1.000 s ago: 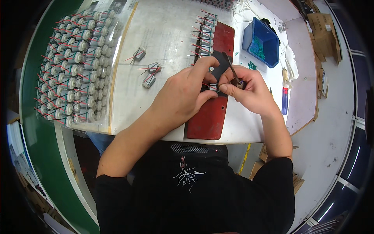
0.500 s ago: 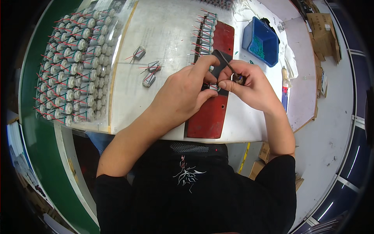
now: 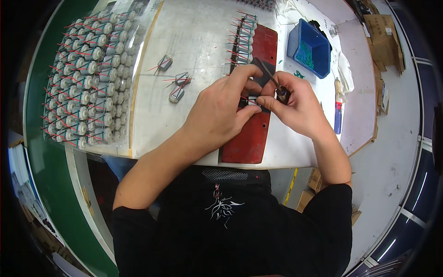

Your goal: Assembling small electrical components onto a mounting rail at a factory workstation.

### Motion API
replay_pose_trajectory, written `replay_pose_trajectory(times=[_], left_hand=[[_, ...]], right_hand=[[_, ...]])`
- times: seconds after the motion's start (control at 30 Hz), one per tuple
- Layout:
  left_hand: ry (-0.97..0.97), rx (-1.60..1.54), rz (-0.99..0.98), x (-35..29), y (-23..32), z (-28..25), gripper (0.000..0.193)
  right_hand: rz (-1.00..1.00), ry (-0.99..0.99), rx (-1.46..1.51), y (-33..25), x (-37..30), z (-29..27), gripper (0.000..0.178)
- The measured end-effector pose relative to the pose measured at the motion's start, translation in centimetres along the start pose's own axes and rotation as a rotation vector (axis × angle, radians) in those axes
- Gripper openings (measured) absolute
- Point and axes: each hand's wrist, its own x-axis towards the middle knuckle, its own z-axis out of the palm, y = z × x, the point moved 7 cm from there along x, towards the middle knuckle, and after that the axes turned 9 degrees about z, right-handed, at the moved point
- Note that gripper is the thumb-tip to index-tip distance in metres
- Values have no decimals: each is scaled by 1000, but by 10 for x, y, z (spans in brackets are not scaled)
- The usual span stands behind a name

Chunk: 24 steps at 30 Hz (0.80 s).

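Observation:
My left hand (image 3: 219,106) is closed, thumb and fingers pinching a small motor (image 3: 252,100) with thin wires over a red plate (image 3: 244,143). My right hand (image 3: 295,104) is curled around a screwdriver-like tool (image 3: 282,95) with a dark handle, its metal shaft slanting up and left. The right thumb also presses at the motor's right end; fingers partly hide this contact. Ahead of my hands, a row of motors (image 3: 244,46) with red and dark wires stands along the plate's left edge. A black block (image 3: 261,74) sits on the plate.
Three loose motors (image 3: 176,94) lie on the white table to the left. Beyond them are stacked rows of wired motors (image 3: 85,83). At right stand a blue bin (image 3: 318,62) of small green pieces, a blue-handled tool (image 3: 338,117) and white cloth (image 3: 344,76).
My right hand has shifted slightly, and the tool's handle has tilted. More small green pieces show on the table beside the blue bin. My left hand stays nearly still.

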Motion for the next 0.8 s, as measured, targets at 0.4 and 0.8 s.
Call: replay_pose_trajectory(times=[0.4, 0.8], left_hand=[[-63, -13, -76, 5, -2, 1, 60], [-101, -10, -91, 9, 3, 2, 59]], right_hand=[[-143, 106, 3, 18, -15, -18, 18], [-283, 178, -658, 14, -12, 4, 37]])
